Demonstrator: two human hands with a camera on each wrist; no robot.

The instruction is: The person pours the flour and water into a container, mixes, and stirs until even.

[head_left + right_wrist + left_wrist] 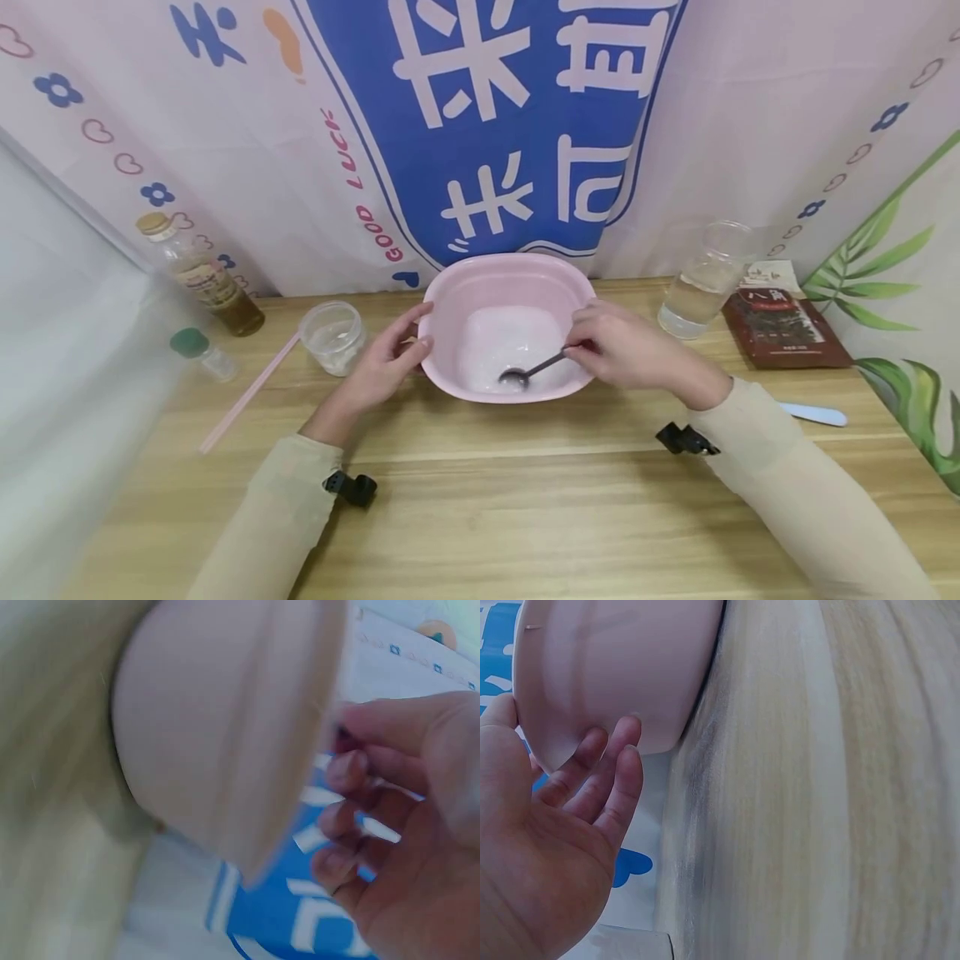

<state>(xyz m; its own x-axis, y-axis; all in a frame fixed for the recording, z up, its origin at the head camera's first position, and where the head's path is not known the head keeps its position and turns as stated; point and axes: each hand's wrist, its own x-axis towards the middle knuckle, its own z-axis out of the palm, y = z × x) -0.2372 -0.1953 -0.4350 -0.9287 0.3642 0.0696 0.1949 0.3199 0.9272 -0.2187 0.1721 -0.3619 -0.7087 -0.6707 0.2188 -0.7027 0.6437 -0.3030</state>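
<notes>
At the far left a bottle [201,275] of brown liquid stands on the table [480,492], with a pink straw [247,392] and a small clear cup [332,335] nearer the middle. The left hand [386,358] lies open, fingers straight against the outer wall of the pink basin [450,350] (thumb at its rim). The right hand [626,346] pinches a spoon [528,371], its bowl down in the basin. Further right stand a glass [701,283] of water and a brown packet [783,327].

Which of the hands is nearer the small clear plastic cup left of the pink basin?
Left. The left hand rests on the pink basin beside the clear plastic cup; the right hand is across the basin.
</notes>
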